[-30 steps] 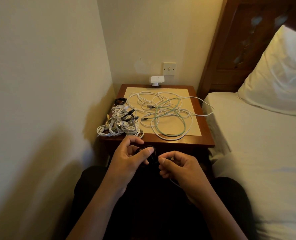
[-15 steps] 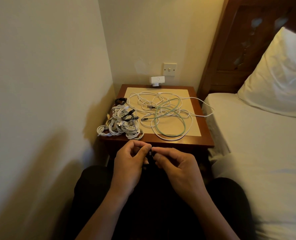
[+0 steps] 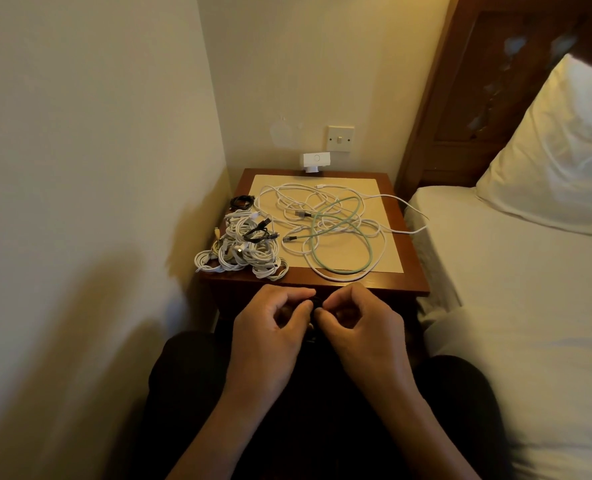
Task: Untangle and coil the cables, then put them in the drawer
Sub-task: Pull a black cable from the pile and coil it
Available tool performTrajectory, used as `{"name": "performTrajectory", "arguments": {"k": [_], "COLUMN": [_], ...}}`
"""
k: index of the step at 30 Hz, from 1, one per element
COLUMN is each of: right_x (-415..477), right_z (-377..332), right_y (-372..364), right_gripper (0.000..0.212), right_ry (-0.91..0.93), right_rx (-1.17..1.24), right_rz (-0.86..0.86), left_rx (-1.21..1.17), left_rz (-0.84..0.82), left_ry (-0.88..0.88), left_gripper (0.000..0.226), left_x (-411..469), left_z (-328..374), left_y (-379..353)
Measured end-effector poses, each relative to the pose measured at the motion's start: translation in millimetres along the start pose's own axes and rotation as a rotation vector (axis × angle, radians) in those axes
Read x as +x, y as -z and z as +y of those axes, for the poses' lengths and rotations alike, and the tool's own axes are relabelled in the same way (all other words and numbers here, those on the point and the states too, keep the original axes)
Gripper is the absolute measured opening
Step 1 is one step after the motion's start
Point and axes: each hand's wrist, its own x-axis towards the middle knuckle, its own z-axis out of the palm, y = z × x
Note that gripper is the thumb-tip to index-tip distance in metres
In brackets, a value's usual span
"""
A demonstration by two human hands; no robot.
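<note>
Two risks: the black cable [image 3: 317, 302] is mostly hidden, so a slack pinch could let its loops spring open or drop it into the dark lap. Left hand [image 3: 266, 341] and right hand [image 3: 363, 337] meet fingertip to fingertip, both pinching it just before the nightstand [image 3: 408, 271] edge. The white-and-green tangle [image 3: 329, 223] lies on top.

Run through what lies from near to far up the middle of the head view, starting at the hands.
First the left hand and right hand, side by side, pinching a dark cable → nightstand front edge → loose tangle of white and green cables → white adapter → wall switch.
</note>
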Motion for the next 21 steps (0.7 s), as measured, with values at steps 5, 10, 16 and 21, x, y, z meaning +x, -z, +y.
{"name": "performTrajectory", "arguments": {"k": [5,10,16,21], "right_x": [0.4,-0.4,6.6,11.1], "right_z": [5.8,7.1,5.4,11.9], "right_y": [-6.8,-3.9,1.5,8.5], "right_gripper": [0.021,0.017,0.018,0.02], "right_ry": [0.123,-0.059,-0.318,-0.541], "right_rx": [-0.087,0.1,0.493,0.94], "right_rz": [0.11,0.024,-0.056,-0.188], "left_rx": [-0.369,-0.683,-0.871,-0.488], "left_rz": [-0.143,-0.299,-0.429,-0.273], "left_ry": [0.246,0.446,0.613,0.437], "left_gripper": [0.022,0.032,0.031,0.008], "left_x": [-3.4,-0.7,6.2,3.8], "left_z": [3.3,-3.6,-7.1,-8.8], "left_y": [0.8,2.4,2.6,-2.8]}}
